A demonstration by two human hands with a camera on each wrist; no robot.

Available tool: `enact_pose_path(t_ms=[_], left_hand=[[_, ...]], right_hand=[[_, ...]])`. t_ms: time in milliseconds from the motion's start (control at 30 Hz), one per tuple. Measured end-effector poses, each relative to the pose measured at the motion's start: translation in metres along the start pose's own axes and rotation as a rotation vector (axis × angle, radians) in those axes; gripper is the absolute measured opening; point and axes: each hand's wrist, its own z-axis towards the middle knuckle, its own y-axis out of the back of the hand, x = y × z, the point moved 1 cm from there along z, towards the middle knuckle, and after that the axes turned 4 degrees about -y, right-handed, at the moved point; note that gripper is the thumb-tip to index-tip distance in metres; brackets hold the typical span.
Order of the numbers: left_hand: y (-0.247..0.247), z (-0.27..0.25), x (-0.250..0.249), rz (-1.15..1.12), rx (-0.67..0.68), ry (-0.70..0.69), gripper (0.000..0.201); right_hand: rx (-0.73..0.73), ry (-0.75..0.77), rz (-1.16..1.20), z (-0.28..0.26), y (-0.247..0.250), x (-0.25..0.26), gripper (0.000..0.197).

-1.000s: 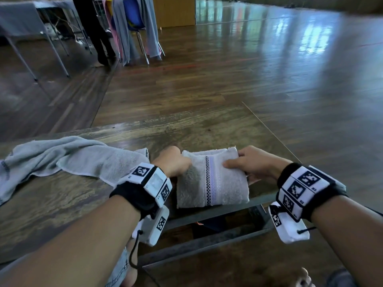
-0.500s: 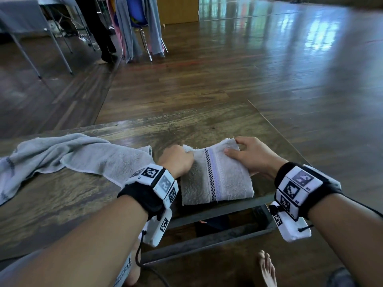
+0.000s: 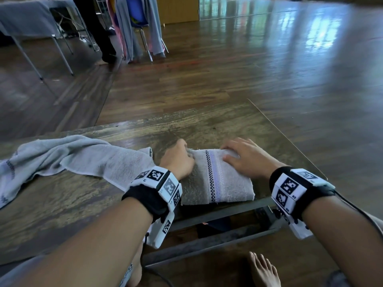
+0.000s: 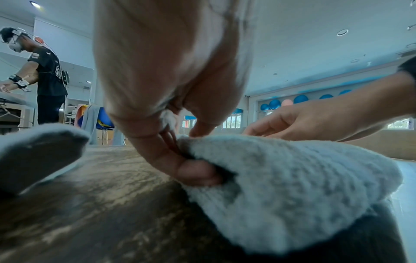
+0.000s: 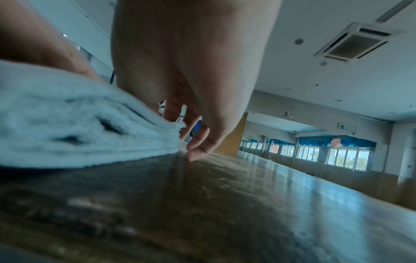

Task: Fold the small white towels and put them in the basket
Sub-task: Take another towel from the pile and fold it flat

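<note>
Lying along the table [image 3: 217, 129] left of the folded towel [image 3: 223, 179]: a loose grey towel [image 3: 78, 158], its left end running out of the head view. Sitting at the table's near edge: the folded towel, checked stripe up. Pressing on the folded towel's right half: right hand [image 3: 246, 158], fingers nearly straight and spread, gripping nothing, little finger reaching down past the towel's edge to the table. Pinching the folded towel's left edge: left hand [image 3: 178, 160], thumb [image 4: 198, 170] tucking under the fold, fingers curling on top. Showing black-and-white square markers on both wristbands; small lettering there too tiny for reading. No basket showing.
</note>
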Motion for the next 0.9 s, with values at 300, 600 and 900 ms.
enact_pose_path(t_ms=[300,600,900], left_hand=[[0.005,-0.01,-0.019,0.147,-0.15,-0.19,0.037],[-0.048,-0.021,-0.018,0.237,0.158,-0.176,0.062],[-0.052,-0.016,-0.009,0.16,0.198,-0.139,0.066]], right_hand=[[0.043,-0.189,-0.181,-0.003,0.011,-0.011,0.034],[-0.254,0.083,-0.085,-0.009,0.006,0.014,0.017],[0.115,-0.083,-0.105,-0.005,-0.039,0.008,0.071]])
